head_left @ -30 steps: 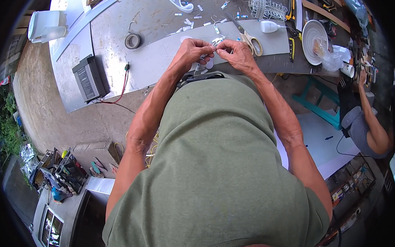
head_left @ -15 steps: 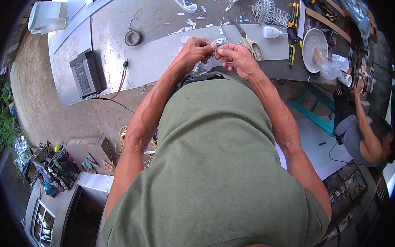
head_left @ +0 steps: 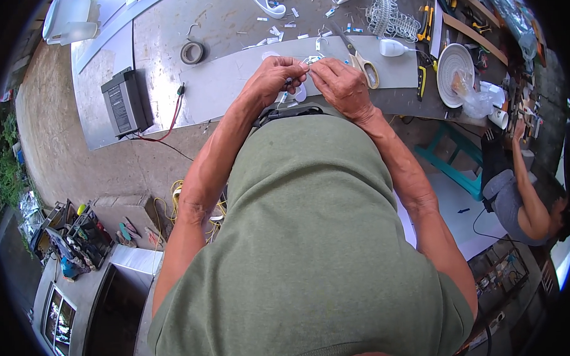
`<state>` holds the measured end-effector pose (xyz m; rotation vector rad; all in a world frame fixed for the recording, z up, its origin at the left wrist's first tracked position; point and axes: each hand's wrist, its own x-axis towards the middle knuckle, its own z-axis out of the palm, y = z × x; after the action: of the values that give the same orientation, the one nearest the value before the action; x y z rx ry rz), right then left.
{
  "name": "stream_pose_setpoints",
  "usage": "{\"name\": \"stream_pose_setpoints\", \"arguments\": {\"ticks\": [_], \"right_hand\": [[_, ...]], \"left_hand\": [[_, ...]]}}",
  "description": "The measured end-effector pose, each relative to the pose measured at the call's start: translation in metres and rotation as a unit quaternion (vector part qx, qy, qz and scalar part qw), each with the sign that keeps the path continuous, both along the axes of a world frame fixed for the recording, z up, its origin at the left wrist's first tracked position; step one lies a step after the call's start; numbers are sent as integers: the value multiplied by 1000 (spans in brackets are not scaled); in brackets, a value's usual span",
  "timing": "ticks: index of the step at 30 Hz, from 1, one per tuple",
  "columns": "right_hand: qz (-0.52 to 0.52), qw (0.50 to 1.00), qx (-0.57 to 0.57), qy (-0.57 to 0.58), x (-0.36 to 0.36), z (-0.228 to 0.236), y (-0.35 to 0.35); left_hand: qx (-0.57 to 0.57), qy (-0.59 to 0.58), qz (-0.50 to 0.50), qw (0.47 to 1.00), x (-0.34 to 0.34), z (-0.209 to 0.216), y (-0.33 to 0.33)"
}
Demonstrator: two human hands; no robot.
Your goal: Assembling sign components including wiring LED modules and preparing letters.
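Note:
My left hand [head_left: 278, 76] and my right hand [head_left: 343, 87] meet over the near edge of the metal worktable [head_left: 242, 29]. Thumb and fingers are pinched together on both, fingertips almost touching. Whatever lies between them is too small to make out. Just beyond the fingertips is a small white and blue piece [head_left: 318, 44], and similar bits are scattered farther back. Scissors [head_left: 370, 74] with beige handles lie right of my right hand. Under my hands is a long pale grey sheet [head_left: 231, 79], with a translucent round piece [head_left: 301, 92] below the fingertips.
A roll of tape [head_left: 193, 52] and a grey box [head_left: 124, 103] with red and black leads lie left. To the right are a white coiled heap [head_left: 392, 17], a white bulb-shaped object [head_left: 393, 47], yellow-handled pliers [head_left: 422, 79] and a round white basket [head_left: 445, 65]. Another person [head_left: 524, 201] sits beyond a teal stool [head_left: 454, 159].
My right hand has turned over so its back faces up, and its fingers have come slightly left. My left hand has barely shifted.

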<state>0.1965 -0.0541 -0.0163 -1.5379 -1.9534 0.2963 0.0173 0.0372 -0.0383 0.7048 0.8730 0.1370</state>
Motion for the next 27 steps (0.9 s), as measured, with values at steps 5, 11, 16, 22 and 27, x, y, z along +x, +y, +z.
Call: {"name": "stream_pose_setpoints", "arguments": {"ticks": [5, 11, 16, 22, 27], "right_hand": [[-41, 992, -70, 92, -6, 3, -1], [-135, 539, -476, 681, 5, 11, 1], [-110, 951, -201, 209, -4, 20, -6], [-23, 1000, -3, 20, 0, 6, 0], [-14, 1000, 10, 15, -3, 5, 1]], "left_hand": [[79, -26, -11, 996, 0, 2, -3], [137, -33, -9, 990, 3, 9, -3], [70, -51, 7, 996, 0, 3, -3], [51, -35, 13, 998, 1, 0, -5], [61, -50, 11, 997, 1, -3, -5]]}}
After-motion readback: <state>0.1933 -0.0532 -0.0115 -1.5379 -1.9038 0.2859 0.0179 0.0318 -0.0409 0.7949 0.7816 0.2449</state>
